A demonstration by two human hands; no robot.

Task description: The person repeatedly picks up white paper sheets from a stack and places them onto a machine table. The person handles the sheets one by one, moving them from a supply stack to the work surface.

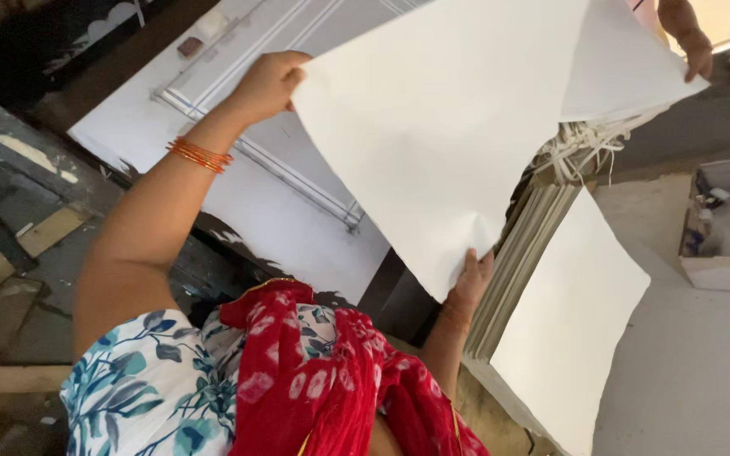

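Our left hand [268, 84] has its fingers clamped on the upper-left corner of the big white sheet [433, 127], held up over the white desk [280, 219]. Our right hand [471, 279] has fingers pinching the sheet's bottom corner, just beside the paper stack [568, 321]. Another person's hand [690, 38] grips a second sheet [623, 67] top right.

We have 1 view, from the camera on the person's head. It looks steeply down and sits tilted, close over the white sheet [433, 143] and both hands, so the white worktop [280, 219] runs slantwise, with the stack of sheets [568, 329] at its right edge.
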